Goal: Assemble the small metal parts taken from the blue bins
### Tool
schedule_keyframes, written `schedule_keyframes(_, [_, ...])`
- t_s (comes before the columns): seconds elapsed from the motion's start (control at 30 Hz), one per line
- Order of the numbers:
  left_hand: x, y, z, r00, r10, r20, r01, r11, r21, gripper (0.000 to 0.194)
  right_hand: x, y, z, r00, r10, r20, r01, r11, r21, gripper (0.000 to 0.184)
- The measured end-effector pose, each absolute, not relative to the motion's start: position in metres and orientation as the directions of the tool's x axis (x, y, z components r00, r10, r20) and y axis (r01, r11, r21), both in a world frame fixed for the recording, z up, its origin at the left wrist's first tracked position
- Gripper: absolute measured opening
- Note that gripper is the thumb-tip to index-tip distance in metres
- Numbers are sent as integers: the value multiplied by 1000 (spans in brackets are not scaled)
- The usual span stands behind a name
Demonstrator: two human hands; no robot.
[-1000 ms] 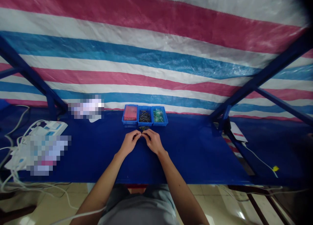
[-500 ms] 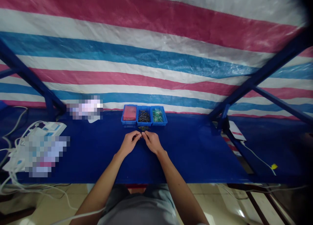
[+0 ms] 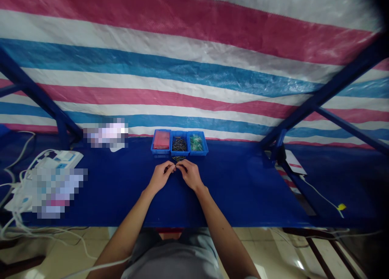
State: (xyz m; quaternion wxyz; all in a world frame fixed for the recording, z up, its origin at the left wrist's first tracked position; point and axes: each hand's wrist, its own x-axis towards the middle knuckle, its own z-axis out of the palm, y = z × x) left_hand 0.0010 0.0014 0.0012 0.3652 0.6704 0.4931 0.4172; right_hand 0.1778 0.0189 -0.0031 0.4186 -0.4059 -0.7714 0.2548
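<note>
My left hand (image 3: 161,175) and my right hand (image 3: 189,173) meet in front of three small blue bins, fingertips pinched close together. Whatever lies between the fingers is too small to make out. Just beyond the fingertips, a small pile of dark screws (image 3: 178,158) rests on the blue table (image 3: 237,182). The middle bin (image 3: 180,153) holds many dark screws (image 3: 179,143). Flat red pieces (image 3: 161,139) fill the left bin (image 3: 161,152). In the right bin (image 3: 198,153) are green and clear small pieces (image 3: 196,142).
White power strips (image 3: 69,159) with tangled cables lie at the left. A white box-like device (image 3: 295,162) with a cable sits at the right. Blue metal frame bars (image 3: 304,105) rise at both sides, with a striped tarp (image 3: 194,76) behind the table.
My right hand's fingers have shifted slightly up and now cover part of the small screw pile. My left hand stays nearly in place.
</note>
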Motion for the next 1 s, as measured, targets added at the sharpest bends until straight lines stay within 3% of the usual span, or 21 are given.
schedule_keyframes(0.5, [1,1,0,169,963,209,355,-257,899,27,178,20,-6,-330,847,417,512,532,-674,29])
schedule_keyframes(0.7, [0,0,2,149,967,204,391,-247,886,30,179,19,-5,-316,847,428,445,531,-721,19])
schedule_keyframes(1.0, [0,1,0,138,971,196,393,-235,889,30,178,19,-2,-331,826,457,428,563,-707,20])
